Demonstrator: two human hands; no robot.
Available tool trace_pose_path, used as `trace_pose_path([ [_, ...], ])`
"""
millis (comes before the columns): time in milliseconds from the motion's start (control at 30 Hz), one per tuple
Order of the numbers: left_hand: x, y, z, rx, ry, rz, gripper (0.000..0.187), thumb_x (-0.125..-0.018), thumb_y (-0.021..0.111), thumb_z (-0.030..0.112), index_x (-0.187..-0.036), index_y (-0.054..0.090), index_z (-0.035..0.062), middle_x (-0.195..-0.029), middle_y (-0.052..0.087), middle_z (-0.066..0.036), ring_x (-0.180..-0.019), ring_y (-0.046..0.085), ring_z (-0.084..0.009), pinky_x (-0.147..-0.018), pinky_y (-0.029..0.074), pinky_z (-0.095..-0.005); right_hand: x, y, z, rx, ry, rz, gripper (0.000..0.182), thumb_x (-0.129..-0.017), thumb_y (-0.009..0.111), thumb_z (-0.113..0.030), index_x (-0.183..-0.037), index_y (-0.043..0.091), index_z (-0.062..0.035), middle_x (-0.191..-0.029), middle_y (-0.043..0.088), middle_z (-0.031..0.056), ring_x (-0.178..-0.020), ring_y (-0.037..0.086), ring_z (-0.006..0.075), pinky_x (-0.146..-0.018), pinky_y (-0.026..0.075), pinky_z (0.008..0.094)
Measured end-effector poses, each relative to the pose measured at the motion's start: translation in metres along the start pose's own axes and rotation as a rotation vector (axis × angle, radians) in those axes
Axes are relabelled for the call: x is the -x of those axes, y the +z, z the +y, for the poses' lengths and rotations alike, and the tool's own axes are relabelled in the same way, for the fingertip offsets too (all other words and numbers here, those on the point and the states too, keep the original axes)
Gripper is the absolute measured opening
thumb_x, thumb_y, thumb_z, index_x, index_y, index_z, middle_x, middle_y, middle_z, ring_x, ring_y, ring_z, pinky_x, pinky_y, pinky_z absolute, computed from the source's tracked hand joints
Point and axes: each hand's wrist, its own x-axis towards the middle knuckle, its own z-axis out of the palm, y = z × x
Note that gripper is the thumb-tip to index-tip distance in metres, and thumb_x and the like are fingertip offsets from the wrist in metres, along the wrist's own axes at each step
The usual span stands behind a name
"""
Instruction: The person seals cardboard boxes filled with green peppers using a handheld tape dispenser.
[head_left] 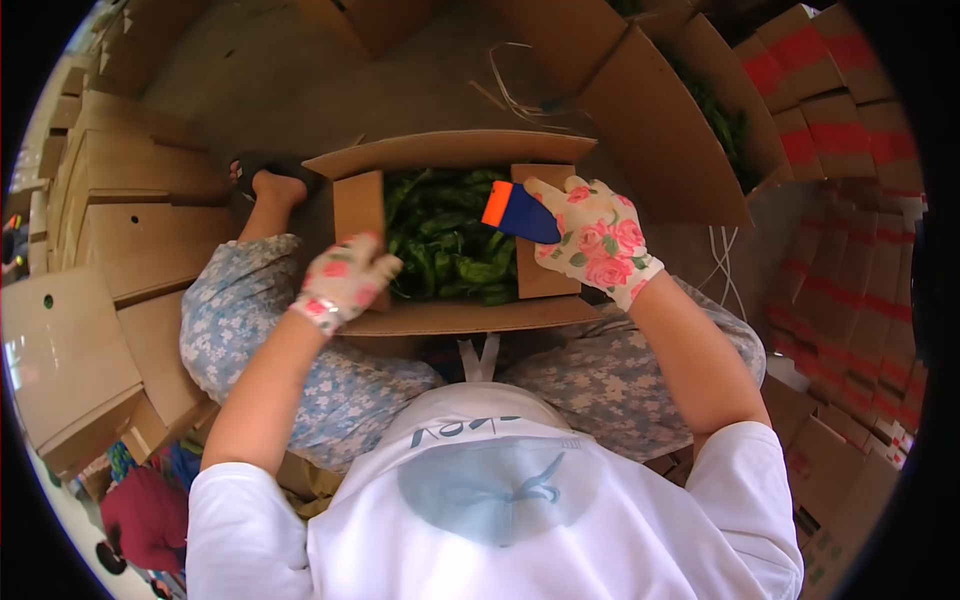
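Observation:
A cardboard box (450,318) filled with green peppers (450,240) stands between my legs, its long flaps spread and its short end flaps folded inward. My right hand (600,238), in a white glove printed with pink roses, grips a dark blue hand tool with a flat orange end (525,215) above the right end flap (545,270). What kind of tool it is cannot be made out. My left hand (345,278), in a matching glove and slightly blurred, is at the left end flap (358,210). Its thumb stands apart from the fingers, and I see nothing held in it.
Closed cartons (150,240) are stacked on the left. A large open box (660,125) with green produce stands at the upper right, near red-banded cartons (840,140). Loose strapping (515,85) lies on the floor (260,80). A person in dark red (145,520) is at the lower left.

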Motion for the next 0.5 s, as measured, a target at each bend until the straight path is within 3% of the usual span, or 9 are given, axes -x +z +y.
trace_pose_path([
  [67,-0.003,0.002,0.004,0.024,0.066,-0.097,0.062,-0.089,0.056,0.059,-0.112,0.057,0.0012,-0.116,0.058,-0.025,-0.111,0.058,-0.0414,-0.094,0.047,-0.0450,0.002,0.005,0.002,0.016,-0.002,0.058,0.053,-0.072,0.070,-0.028,-0.123,0.058,-0.0203,-0.097,0.062,0.0101,-0.091,0.061,0.0307,-0.075,0.054,0.0411],
  [133,0.006,-0.011,0.007,-0.045,0.182,-0.295,0.082,-0.084,0.059,0.066,-0.129,0.052,-0.0021,-0.127,0.052,-0.026,-0.123,0.050,-0.0406,-0.105,0.040,-0.0408,0.004,0.007,0.002,0.030,0.000,0.059,0.055,-0.072,0.070,-0.028,-0.125,0.058,-0.0206,-0.097,0.062,0.0105,-0.092,0.061,0.0310,-0.075,0.054,0.0410],
  [200,0.019,-0.001,0.003,-0.144,0.340,-0.309,0.097,-0.078,0.061,0.073,-0.136,0.047,-0.0031,-0.137,0.043,-0.028,-0.130,0.044,-0.0397,-0.110,0.037,-0.0410,0.004,0.008,0.001,0.037,0.011,0.066,0.056,-0.072,0.070,-0.027,-0.126,0.057,-0.0210,-0.097,0.062,0.0110,-0.092,0.061,0.0313,-0.076,0.054,0.0409],
  [267,0.013,-0.002,0.003,-0.125,0.325,-0.302,0.093,-0.080,0.060,0.072,-0.134,0.049,-0.0025,-0.137,0.047,-0.026,-0.128,0.047,-0.0386,-0.109,0.038,-0.0411,0.004,0.008,0.001,0.072,0.008,0.047,0.063,-0.071,0.070,-0.026,-0.132,0.055,-0.0220,-0.098,0.062,0.0113,-0.093,0.062,0.0311,-0.077,0.055,0.0414],
  [333,-0.005,-0.012,0.004,-0.009,0.213,-0.234,0.078,-0.085,0.057,0.067,-0.127,0.057,0.0013,-0.127,0.058,-0.022,-0.119,0.055,-0.0381,-0.102,0.044,-0.0420,-0.002,0.002,0.010,0.079,-0.063,0.088,0.063,-0.072,0.070,-0.026,-0.133,0.054,-0.0221,-0.097,0.062,0.0110,-0.092,0.063,0.0308,-0.076,0.055,0.0412],
  [400,-0.028,-0.006,0.009,-0.126,0.174,-0.030,0.050,-0.090,0.058,0.055,-0.104,0.067,0.0071,-0.109,0.066,-0.018,-0.101,0.064,-0.0386,-0.084,0.051,-0.0459,-0.003,-0.017,0.011,0.095,-0.123,0.134,0.064,-0.072,0.069,-0.026,-0.134,0.054,-0.0222,-0.097,0.062,0.0106,-0.091,0.064,0.0305,-0.076,0.055,0.0409],
  [467,-0.047,0.022,0.002,-0.136,0.146,0.267,0.043,-0.090,0.061,0.049,-0.098,0.066,0.0061,-0.115,0.064,-0.018,-0.106,0.061,-0.0367,-0.088,0.049,-0.0459,-0.001,-0.060,0.003,-0.014,-0.196,0.293,0.063,-0.072,0.069,-0.021,-0.133,0.057,-0.0140,-0.091,0.063,0.0135,-0.081,0.064,0.0315,-0.070,0.055,0.0369],
  [500,-0.050,0.032,0.001,-0.128,0.151,0.275,0.043,-0.090,0.061,0.049,-0.098,0.066,0.0061,-0.115,0.064,-0.018,-0.106,0.061,-0.0367,-0.088,0.049,-0.0459,0.001,-0.072,0.002,-0.335,-0.028,0.199,0.065,-0.077,0.073,-0.021,-0.136,0.053,-0.0043,-0.104,0.065,0.0132,-0.092,0.067,0.0258,-0.079,0.056,0.0347],
])
